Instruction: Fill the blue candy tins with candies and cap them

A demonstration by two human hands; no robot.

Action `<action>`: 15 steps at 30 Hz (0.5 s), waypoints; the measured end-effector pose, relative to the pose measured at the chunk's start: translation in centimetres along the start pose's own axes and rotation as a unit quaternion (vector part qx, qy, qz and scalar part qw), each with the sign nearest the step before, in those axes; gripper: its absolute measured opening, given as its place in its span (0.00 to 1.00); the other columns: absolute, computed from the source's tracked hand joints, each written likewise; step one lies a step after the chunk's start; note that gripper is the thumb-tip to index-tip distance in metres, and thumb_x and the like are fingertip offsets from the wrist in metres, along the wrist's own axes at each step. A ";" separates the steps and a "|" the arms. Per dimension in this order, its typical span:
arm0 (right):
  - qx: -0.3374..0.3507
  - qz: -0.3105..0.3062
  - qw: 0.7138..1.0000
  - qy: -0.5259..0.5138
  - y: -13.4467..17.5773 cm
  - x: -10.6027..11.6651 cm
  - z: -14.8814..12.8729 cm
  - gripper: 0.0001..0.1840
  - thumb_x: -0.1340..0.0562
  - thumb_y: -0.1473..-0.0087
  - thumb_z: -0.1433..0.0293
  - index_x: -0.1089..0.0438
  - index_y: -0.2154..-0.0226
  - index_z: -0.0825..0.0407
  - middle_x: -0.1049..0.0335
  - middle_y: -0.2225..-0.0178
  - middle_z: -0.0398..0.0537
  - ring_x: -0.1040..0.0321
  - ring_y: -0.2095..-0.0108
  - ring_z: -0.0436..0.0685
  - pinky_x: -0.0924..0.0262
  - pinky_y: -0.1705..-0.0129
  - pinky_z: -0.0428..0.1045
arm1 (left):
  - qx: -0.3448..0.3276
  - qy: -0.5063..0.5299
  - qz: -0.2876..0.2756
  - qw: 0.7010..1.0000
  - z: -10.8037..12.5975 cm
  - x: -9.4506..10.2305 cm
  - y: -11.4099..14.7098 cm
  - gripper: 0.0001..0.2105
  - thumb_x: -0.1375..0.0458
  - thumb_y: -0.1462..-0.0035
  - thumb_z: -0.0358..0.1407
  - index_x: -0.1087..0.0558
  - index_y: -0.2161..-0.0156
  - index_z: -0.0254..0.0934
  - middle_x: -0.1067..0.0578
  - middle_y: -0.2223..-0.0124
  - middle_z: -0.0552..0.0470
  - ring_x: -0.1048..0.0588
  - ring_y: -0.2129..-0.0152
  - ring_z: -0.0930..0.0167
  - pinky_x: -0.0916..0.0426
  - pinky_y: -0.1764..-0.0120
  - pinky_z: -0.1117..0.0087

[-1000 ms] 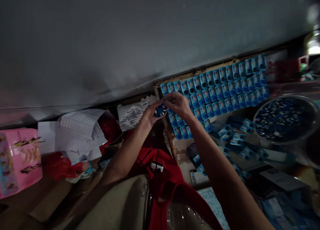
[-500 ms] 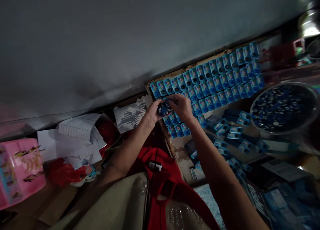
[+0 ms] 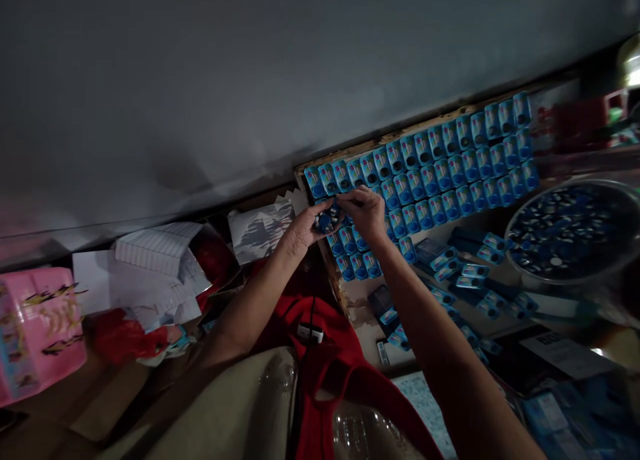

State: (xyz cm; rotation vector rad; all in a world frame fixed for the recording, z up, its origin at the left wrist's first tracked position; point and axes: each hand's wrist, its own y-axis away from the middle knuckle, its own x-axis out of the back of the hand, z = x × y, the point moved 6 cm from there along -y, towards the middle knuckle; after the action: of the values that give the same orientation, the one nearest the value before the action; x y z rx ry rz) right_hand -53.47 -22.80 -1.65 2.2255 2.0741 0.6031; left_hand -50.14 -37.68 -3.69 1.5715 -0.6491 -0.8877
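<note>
A handful of small round blue and white pieces lies cupped in my left hand, whose fingers curl around them. Just to the right, my right hand pinches thumb and fingers together at the edge of this handful; whatever is between its fingertips is too small and dark to make out. Both hands hover over the left end of a board with several rows of blue blister cards, each with a rounded blue pocket. Some top-row pockets look darker than those in the rows below. My hands hide part of the lower rows.
At the right stands a large clear bowl of similar blue, white and dark pieces. Stacks of blue cards lie below the rows. Papers and a pink container are at left. A grey wall rises behind.
The view has shifted slightly, so the cards and bowl appear a little lower and further right. My right fingertips have drawn slightly up from the handful; my left hand still cups the pieces.
</note>
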 end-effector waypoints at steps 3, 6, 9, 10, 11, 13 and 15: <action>-0.051 0.017 0.999 0.009 -0.2 -0.1 1.0 0.11 0.37 0.43 0.59 0.27 0.69 0.49 0.31 0.72 0.42 0.33 0.70 0.52 0.35 0.64 0.49 | -0.009 -0.007 0.015 1.000 0.6 0.3 0.1 0.10 0.29 0.42 0.33 0.24 0.58 0.35 0.18 0.65 0.48 0.16 0.67 0.66 0.18 0.59 0.63; -0.096 0.058 0.994 0.014 -1.1 0.3 1.8 0.06 0.39 0.45 0.65 0.30 0.65 0.49 0.29 0.70 0.43 0.30 0.69 0.54 0.33 0.63 0.49 | -0.014 0.003 0.003 1.000 1.1 0.4 0.5 0.08 0.30 0.41 0.32 0.24 0.59 0.34 0.18 0.64 0.47 0.16 0.66 0.65 0.18 0.59 0.63; -0.078 0.023 0.988 0.132 -2.8 -0.6 1.2 0.08 0.38 0.49 0.71 0.26 0.64 0.49 0.24 0.67 0.46 0.28 0.66 0.57 0.31 0.58 0.52 | -0.028 0.024 -0.008 0.999 1.7 0.5 1.2 0.06 0.32 0.39 0.30 0.25 0.60 0.33 0.18 0.65 0.48 0.16 0.66 0.67 0.18 0.58 0.62; -0.061 0.000 0.982 0.179 -3.4 -1.1 0.8 0.09 0.38 0.49 0.72 0.24 0.65 0.49 0.23 0.65 0.48 0.27 0.64 0.58 0.31 0.56 0.53 | -0.033 0.028 -0.009 0.999 1.9 0.5 1.5 0.05 0.32 0.39 0.30 0.25 0.60 0.33 0.18 0.65 0.48 0.16 0.67 0.67 0.17 0.58 0.62; -0.043 -0.022 0.974 0.219 -3.9 -1.7 0.3 0.08 0.38 0.49 0.73 0.23 0.66 0.49 0.21 0.62 0.50 0.26 0.62 0.59 0.32 0.55 0.53 | -0.037 0.028 -0.006 0.999 2.2 0.6 1.8 0.05 0.32 0.39 0.30 0.25 0.60 0.33 0.18 0.65 0.48 0.16 0.67 0.67 0.18 0.58 0.63; -0.025 -0.060 0.957 0.282 -4.8 -2.7 -0.5 0.08 0.38 0.46 0.73 0.22 0.68 0.49 0.21 0.57 0.53 0.25 0.58 0.61 0.33 0.55 0.53 | -0.042 0.021 -0.002 0.999 2.6 0.9 2.1 0.06 0.31 0.40 0.30 0.24 0.60 0.34 0.18 0.64 0.49 0.17 0.67 0.68 0.18 0.59 0.64; -0.044 -0.094 0.937 0.334 -5.7 -3.3 -0.6 0.08 0.37 0.44 0.73 0.21 0.67 0.49 0.20 0.56 0.55 0.24 0.57 0.63 0.34 0.57 0.54 | -0.040 0.020 -0.001 0.999 3.1 1.2 2.1 0.07 0.30 0.40 0.30 0.24 0.60 0.34 0.18 0.64 0.49 0.17 0.67 0.69 0.18 0.60 0.65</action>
State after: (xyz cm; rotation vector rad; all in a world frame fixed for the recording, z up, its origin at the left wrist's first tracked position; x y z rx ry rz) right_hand -59.14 -25.56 -3.55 1.8981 2.4177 1.5711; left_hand -51.89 -40.72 -2.03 1.5140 -0.5774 -0.8709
